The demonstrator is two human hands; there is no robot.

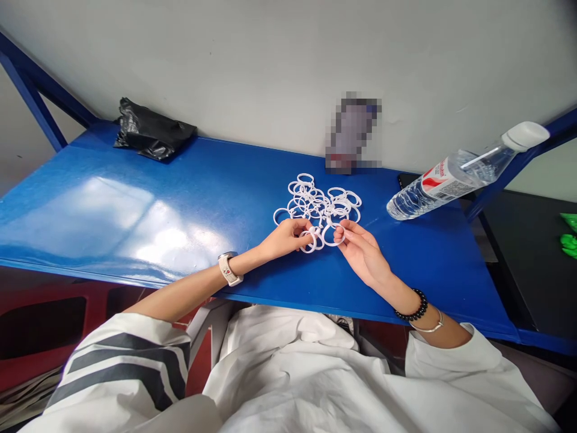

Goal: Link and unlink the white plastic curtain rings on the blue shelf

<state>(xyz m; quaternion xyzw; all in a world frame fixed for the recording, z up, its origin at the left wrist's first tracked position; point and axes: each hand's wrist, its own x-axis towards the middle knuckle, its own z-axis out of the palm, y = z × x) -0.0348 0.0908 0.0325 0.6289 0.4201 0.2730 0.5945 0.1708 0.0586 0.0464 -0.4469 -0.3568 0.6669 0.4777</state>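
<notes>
A cluster of linked white plastic rings (322, 203) lies on the blue table (180, 204), towards the wall. My left hand (285, 237), with a watch on its wrist, pinches a white ring (309, 240) at the cluster's near edge. My right hand (360, 249), wearing a black bead bracelet and a thin bangle, pinches the neighbouring white ring (332, 236). The two held rings sit side by side, almost touching, and seem joined to the rest of the cluster.
A clear water bottle (455, 177) with a white cap lies tilted at the right, beside a dark phone edge (406, 178). A crumpled black plastic bag (151, 131) sits at the back left. A blurred object (354, 132) leans on the white wall. Green items (568, 236) show far right.
</notes>
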